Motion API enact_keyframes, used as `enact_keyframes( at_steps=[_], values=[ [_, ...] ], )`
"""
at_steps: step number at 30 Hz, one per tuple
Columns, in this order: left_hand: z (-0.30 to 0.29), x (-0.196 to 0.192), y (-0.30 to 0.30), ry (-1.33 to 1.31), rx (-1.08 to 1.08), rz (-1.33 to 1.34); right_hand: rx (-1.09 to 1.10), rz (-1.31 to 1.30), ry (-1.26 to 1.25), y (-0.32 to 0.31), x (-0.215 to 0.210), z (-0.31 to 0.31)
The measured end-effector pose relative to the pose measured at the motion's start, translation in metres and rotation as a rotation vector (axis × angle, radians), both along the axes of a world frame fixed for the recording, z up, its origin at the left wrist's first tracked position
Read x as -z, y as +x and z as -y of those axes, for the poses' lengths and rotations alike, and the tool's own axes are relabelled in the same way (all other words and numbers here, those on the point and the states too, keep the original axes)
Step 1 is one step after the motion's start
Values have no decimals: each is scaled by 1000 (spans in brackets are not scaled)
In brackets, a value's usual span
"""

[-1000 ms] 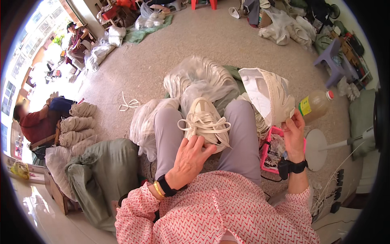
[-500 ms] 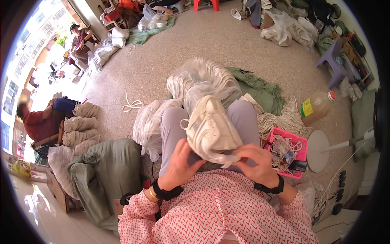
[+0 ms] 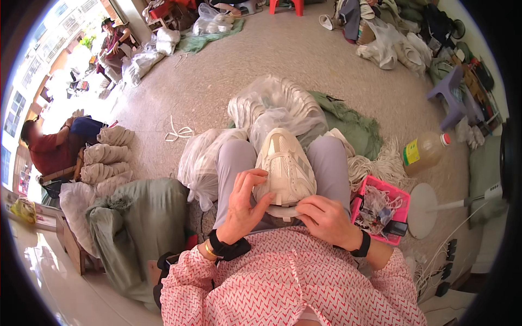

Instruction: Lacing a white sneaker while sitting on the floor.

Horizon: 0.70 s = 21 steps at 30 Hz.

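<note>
A cream lace-up shoe (image 3: 288, 168) rests between my knees, toe pointing away from me and its opening toward me. No lace shows in its eyelets. My right hand (image 3: 329, 218) is closed on the padded collar at the near end, thumb and fingers pinching the rim. At the shoe's left side is my left hand (image 3: 244, 205), thumb and fingers apart, the thumb tip touching near the opening. Just beyond the shoe, a clear plastic bag (image 3: 277, 106) holds a row of several stacked pale shoe pieces.
To the right stand a pink basket (image 3: 405, 204) of laces and small items, a bundle of white laces (image 3: 383, 168) and a large bottle (image 3: 424, 152). A green sack (image 3: 147, 228) lies at left. A seated person (image 3: 51, 146) is beside stacked shoe bundles (image 3: 106, 155).
The shoe has turned from tilted sideways to toe-forward and upright. My left hand has moved up along its side and loosened; my right hand has shifted left along the collar.
</note>
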<state>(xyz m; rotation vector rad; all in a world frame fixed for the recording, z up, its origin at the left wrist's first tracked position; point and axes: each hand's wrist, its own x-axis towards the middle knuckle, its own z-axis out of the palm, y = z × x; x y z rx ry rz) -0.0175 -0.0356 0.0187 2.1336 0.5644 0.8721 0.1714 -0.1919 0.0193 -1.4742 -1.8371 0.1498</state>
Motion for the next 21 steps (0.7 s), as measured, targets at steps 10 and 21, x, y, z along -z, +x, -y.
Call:
enact_keyframes(
  at_steps=[10, 21],
  values=[
    [-6, 7, -1, 40, 35, 28, 173, -284, -60, 8, -6, 6],
    [-3, 7, 3, 4, 29, 12, 206, -382, -114, 14, 17, 2]
  ],
)
